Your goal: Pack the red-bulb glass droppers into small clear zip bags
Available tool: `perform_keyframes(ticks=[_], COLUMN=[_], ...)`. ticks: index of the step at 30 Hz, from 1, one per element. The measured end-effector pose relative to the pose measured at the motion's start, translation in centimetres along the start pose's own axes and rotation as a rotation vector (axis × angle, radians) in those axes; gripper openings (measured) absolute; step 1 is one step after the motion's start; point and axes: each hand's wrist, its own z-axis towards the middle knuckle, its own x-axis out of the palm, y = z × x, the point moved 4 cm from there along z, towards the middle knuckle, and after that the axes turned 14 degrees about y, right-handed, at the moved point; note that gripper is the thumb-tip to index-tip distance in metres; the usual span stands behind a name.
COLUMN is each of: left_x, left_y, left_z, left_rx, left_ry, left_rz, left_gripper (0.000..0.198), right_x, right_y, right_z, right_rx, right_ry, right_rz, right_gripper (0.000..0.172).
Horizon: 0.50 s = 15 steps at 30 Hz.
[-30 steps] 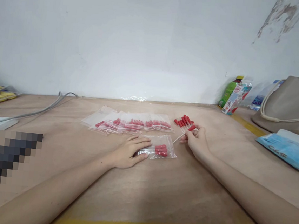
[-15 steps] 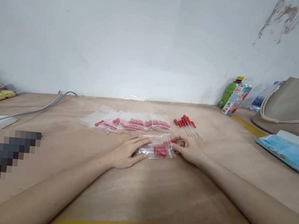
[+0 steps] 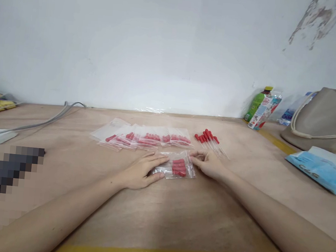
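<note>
The red dropper half inside the clear bag (image 3: 169, 166) half a second ago now lies fully in it, beside the other red droppers (image 3: 178, 167). The left hand (image 3: 144, 172) spreads flat on the bag; the right hand (image 3: 208, 164) curls at its mouth, its grip unclear. Filled bags (image 3: 152, 137) and loose droppers (image 3: 210, 139) lie behind on the wooden bench (image 3: 177, 218), against a white wall (image 3: 134, 47).

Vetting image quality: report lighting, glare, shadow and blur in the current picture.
Head view: white wall brighter low in the middle than at the top right corner; head view: glints on the clear plastic zip bag, soft shadow on the pale brown wooden table in front of it; head view: lettering on the blue-and-white plastic packet looks blurry.
</note>
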Motion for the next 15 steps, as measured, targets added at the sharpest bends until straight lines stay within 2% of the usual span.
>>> perform_keyframes(ticks=[3, 4, 6, 9, 12, 15], left_x=[0.1, 0.1, 0.1, 0.0, 0.0, 0.0], left_y=[0.1, 0.2, 0.2, 0.2, 0.1, 0.0], left_z=[0.1, 0.2, 0.2, 0.2, 0.2, 0.2], left_rx=[-0.010, -0.008, 0.003, 0.018, 0.021, 0.017], left_ry=[0.015, 0.015, 0.011, 0.004, 0.002, 0.010], left_rz=[0.006, 0.007, 0.009, 0.005, -0.008, -0.010], left_gripper=[0.048, 0.048, 0.048, 0.048, 0.047, 0.047], right_x=[-3.1, -3.8, -4.8, -5.1, -4.7, -4.5], right_y=[-0.1, -0.1, -0.2, -0.3, -0.6, -0.8], right_z=[0.1, 0.3, 1.1, 2.6, 4.1, 4.9], right_rx=[0.095, 0.127, 0.199, 0.342, 0.467, 0.500], right_ry=[-0.248, -0.287, -0.299, -0.256, -0.222, -0.235], right_rz=[-0.375, -0.477, -0.631, -0.770, -0.771, -0.710], right_gripper=[0.014, 0.012, 0.013, 0.018, 0.020, 0.019])
